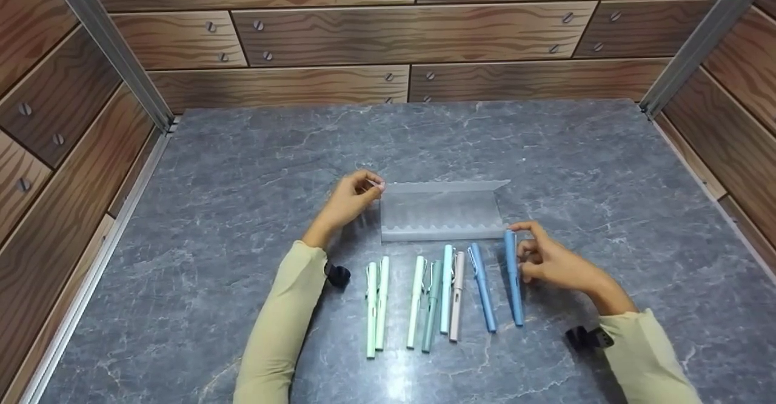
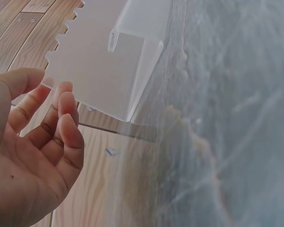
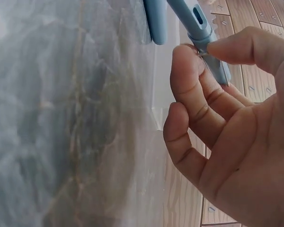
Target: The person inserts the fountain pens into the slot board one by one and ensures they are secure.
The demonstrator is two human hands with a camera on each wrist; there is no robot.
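A big wall point(image 1: 412, 34) of brown wood boards stands far past the fingers. Under the fingers is a grey table point(image 1: 242, 161) with thin white lines. The person's arms reach over it in pale green sleeves point(image 1: 276, 325). Between the two hands sits a see-through stand point(image 1: 439, 210) with bumpy edges. The left hand point(image 1: 347, 202) has its thumb and pointer close together, pinching the stand's back corner, and its other fingers are a bit bent. The right hand point(image 1: 548, 261), near the stand's front corner, has its thumb and fingers close together on a blue pen point(image 1: 513, 276), near its clip. Another blue pen point(image 1: 483, 289) lies just left of those fingers. Further left are a pinkish grey pen point(image 1: 457, 298), an aqua pen point(image 1: 447, 289), a dark green pen point(image 1: 431, 307) and a light green pen point(image 1: 415, 304). Two more light green pens point(image 1: 371, 310) lie closer to the person than the left fingers.
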